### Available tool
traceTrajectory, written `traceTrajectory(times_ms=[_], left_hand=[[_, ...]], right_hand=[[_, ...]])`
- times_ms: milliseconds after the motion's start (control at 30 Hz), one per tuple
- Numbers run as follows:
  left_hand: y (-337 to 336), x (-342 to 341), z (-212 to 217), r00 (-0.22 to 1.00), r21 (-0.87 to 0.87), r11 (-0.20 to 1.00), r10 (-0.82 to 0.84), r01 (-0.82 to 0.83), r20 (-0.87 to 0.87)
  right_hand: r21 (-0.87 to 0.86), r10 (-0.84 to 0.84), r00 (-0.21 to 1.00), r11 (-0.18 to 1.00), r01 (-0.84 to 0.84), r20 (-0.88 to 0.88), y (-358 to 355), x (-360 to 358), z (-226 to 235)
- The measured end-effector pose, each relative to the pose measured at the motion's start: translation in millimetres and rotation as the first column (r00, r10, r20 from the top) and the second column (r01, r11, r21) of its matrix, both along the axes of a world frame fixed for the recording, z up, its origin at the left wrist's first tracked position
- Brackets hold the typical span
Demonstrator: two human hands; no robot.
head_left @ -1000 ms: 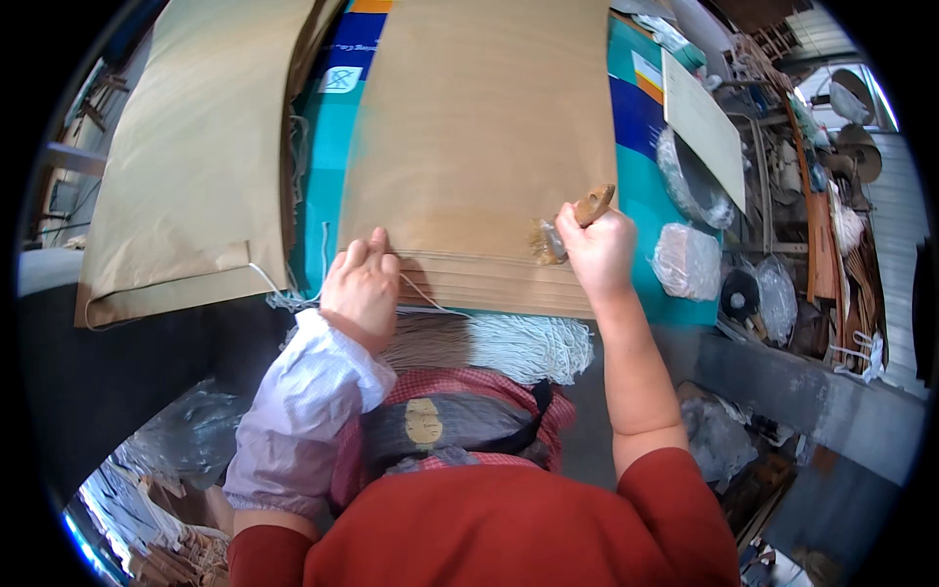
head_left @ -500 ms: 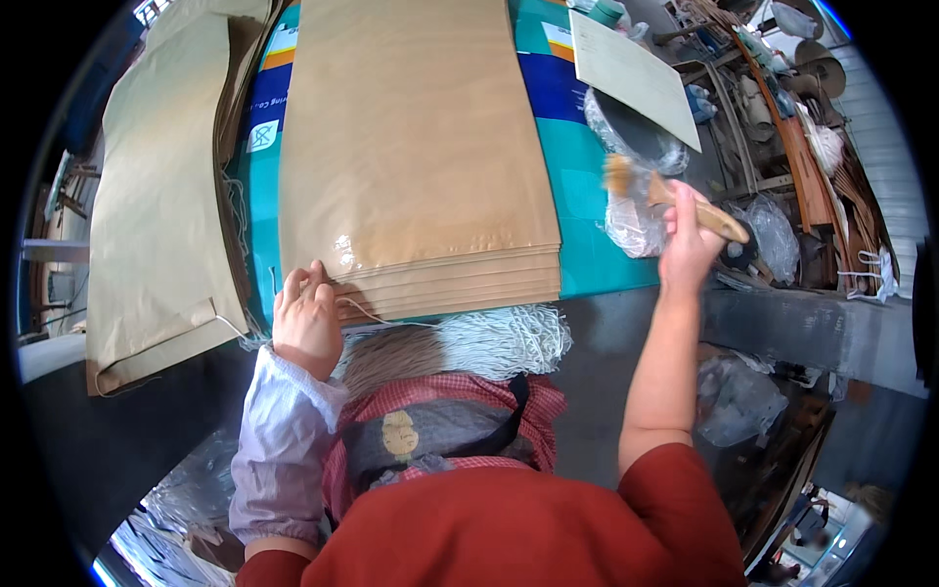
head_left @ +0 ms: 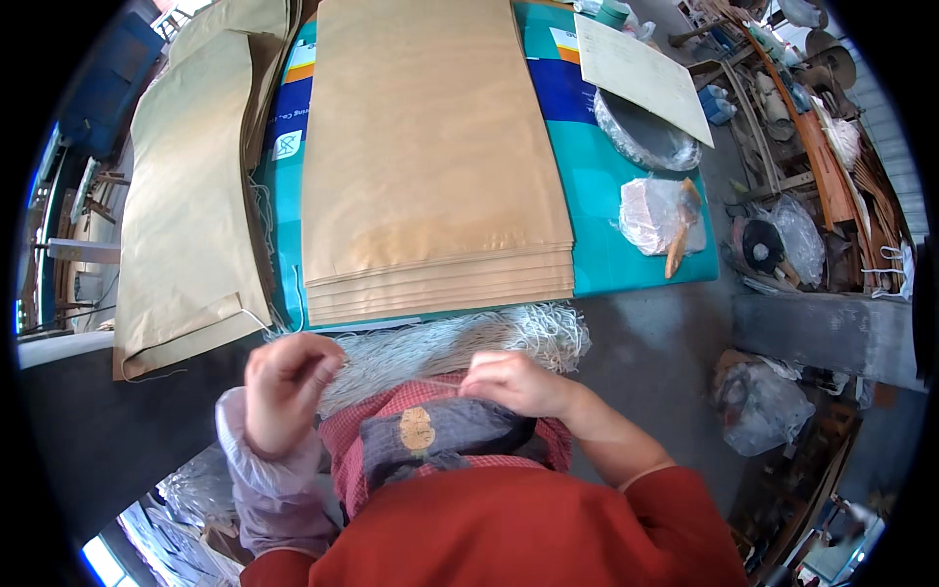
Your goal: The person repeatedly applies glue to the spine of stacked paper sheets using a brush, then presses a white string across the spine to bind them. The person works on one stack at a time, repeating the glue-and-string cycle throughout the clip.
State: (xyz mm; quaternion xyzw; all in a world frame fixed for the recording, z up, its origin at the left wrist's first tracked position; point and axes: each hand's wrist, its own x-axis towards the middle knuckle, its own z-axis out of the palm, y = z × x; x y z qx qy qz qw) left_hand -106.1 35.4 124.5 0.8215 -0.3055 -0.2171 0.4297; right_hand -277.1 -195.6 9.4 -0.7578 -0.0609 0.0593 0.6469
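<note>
In front of my lap, my left hand [head_left: 290, 389] is closed with thumb and fingertips pinched together. A little to its right, my right hand [head_left: 518, 382] pinches a thin pale string [head_left: 445, 383] that runs toward the left fingers; its far stretch is faint. Behind both hands lies a thick bundle of white strings [head_left: 450, 342] on a red checked cloth [head_left: 337, 440]. Beyond is a fanned stack of brown paper bags [head_left: 430, 147], its near edges stepped and the top strip shiny. A wooden-handled brush [head_left: 677, 245] rests on a plastic-wrapped block [head_left: 648, 213] at the right.
The bags lie on a teal and blue surface [head_left: 606, 254]. To the left, more brown bags [head_left: 186, 196] carry strings along their edges. A pale board [head_left: 641, 73] leans over a plastic-covered round pan [head_left: 641, 147]. Cluttered timber and plastic bags [head_left: 768, 406] stand farther right.
My right hand has put the brush down on the wrapped block and come back toward my lap. My left hand has left the bag stack's corner and drawn nearer to me.
</note>
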Motion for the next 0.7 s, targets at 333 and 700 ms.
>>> traceTrajectory(times_ms=[333,700], left_hand=[[-23,97,-93,0.974,0.022,0.998,0.056,-0.062,0.217],[-24,103,-133,0.96,0.321,0.929,0.097,-0.182,0.262]], right_hand=[[-0.073,-0.626,0.742,0.773,0.63,-0.239,-148,54,12],[-0.361,-0.647,0.745,0.742,0.566,-0.164,-147,70,-40]])
